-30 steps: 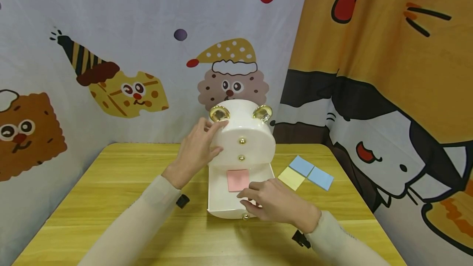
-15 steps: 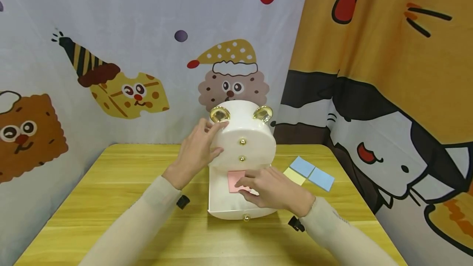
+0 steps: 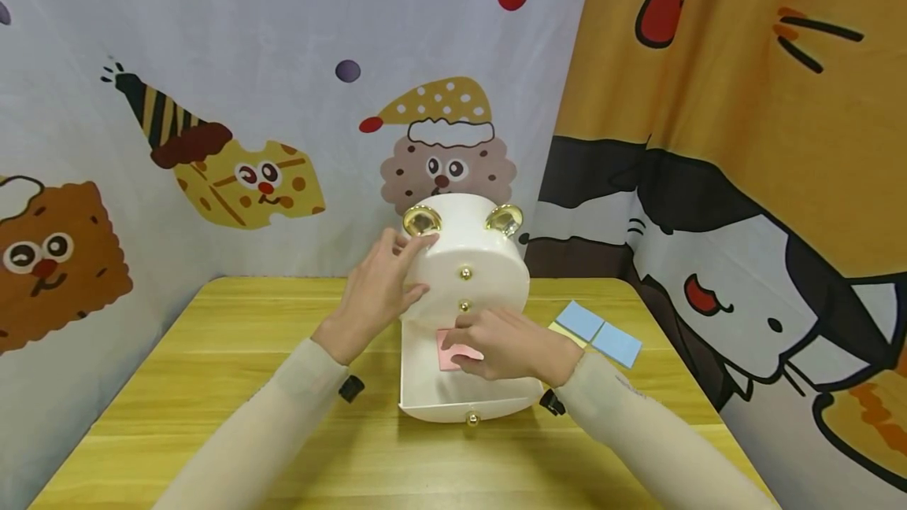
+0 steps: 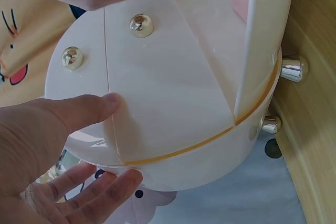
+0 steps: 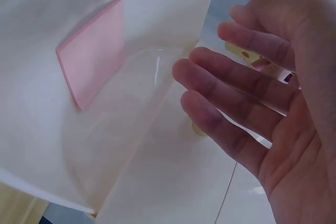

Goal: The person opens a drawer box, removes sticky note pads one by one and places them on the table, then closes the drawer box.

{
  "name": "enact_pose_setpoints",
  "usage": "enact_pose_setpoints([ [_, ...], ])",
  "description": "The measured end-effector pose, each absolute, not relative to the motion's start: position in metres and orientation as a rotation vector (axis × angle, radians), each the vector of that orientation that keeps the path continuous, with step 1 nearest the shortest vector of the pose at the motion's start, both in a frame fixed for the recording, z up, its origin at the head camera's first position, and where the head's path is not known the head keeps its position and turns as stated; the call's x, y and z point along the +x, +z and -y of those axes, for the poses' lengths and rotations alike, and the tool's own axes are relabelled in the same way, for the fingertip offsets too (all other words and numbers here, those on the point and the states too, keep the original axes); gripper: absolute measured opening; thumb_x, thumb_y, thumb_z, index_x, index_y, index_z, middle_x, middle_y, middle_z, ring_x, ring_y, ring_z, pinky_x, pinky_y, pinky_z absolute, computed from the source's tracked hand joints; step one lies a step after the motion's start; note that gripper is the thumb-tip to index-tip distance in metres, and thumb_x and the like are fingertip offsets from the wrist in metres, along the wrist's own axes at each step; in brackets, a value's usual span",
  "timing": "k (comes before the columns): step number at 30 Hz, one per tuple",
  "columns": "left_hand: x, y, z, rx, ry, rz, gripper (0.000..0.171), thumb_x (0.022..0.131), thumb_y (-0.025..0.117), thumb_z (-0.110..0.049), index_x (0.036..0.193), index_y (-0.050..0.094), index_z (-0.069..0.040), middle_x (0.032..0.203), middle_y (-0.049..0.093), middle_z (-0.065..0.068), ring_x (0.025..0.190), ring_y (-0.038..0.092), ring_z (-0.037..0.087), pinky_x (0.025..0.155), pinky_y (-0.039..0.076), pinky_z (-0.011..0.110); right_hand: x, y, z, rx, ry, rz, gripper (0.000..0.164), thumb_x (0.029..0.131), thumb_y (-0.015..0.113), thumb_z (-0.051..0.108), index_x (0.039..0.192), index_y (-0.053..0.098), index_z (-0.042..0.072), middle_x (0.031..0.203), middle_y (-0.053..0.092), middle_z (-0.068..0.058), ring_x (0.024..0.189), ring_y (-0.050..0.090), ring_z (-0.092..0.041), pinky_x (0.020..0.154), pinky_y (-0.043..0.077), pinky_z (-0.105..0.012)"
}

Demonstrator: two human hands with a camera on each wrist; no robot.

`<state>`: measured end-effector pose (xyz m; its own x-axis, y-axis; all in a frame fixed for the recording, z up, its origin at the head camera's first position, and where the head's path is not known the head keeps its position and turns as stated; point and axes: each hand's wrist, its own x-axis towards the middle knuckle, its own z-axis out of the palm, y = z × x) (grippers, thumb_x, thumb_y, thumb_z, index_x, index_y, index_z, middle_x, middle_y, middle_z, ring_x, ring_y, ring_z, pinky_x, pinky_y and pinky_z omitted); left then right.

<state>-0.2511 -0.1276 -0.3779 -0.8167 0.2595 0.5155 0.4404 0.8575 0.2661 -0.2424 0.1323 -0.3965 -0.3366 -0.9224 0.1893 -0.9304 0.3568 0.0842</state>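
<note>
A white drawer cabinet (image 3: 489, 258) with gold ears and round gold knobs stands on the table, its bottom drawer (image 3: 432, 410) pulled out. My left hand (image 3: 374, 286) holds the cabinet's upper left side. In the left wrist view the thumb (image 4: 97, 109) presses the front face, while the fingers lie along the side. A pink sticky note pad (image 5: 94, 53) lies flat inside the pulled-out drawer. Over that drawer hovers my right hand (image 3: 506, 343), fingers loosely bent and holding nothing. From the head view it partly covers the pad; the right wrist view shows them apart.
Right of the cabinet, two blue sticky note pads (image 3: 616, 344) and a partly hidden yellow pad (image 3: 567, 334) lie on the wooden table (image 3: 269, 352). A cartoon-printed curtain (image 3: 283, 38) hangs close behind the table.
My right hand has moved inward and up from the drawer's front right, now covering part of the pink pad and yellow pad. My left hand stays on the cabinet.
</note>
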Motion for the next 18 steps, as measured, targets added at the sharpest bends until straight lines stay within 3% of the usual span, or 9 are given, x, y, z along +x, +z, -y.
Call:
enact_pose_setpoints([
  [5,-0.251,-0.377,0.127,-0.510,-0.521,2.560,0.085,0.094,0.103,-0.025,0.167,0.061,-0.032,0.136,0.063,0.017,0.117,0.075,0.037,0.068,0.070,0.047,-0.248,-0.397,-0.126,1.716,-0.038,2.389,0.018,0.104,0.091,0.034,0.119,0.086,0.026,0.107,0.083,0.009,0.092,0.079,-0.014,0.079,0.065,-0.029],
  [9,-0.252,-0.377,0.128,-0.513,-0.525,2.566,0.086,0.094,0.102,-0.025,0.168,0.060,-0.032,0.137,0.063,0.017,0.118,0.074,0.037,0.069,0.070,0.047,-0.252,-0.400,-0.121,1.732,-0.102,2.416,0.019,0.105,0.089,0.037,0.120,0.083,0.027,0.108,0.083,0.009,0.092,0.080,-0.013,0.081,0.065,-0.031],
  [18,-0.251,-0.377,0.126,-0.516,-0.528,2.556,0.086,0.092,0.103,-0.024,0.167,0.061,-0.031,0.136,0.063,0.018,0.118,0.074,0.038,0.073,0.071,0.049,-0.259,-0.409,-0.109,1.762,-0.099,2.636,0.018,0.108,0.083,0.027,0.125,0.084,0.020,0.118,0.087,0.004,0.099,0.083,-0.013,0.087,0.068,-0.028],
])
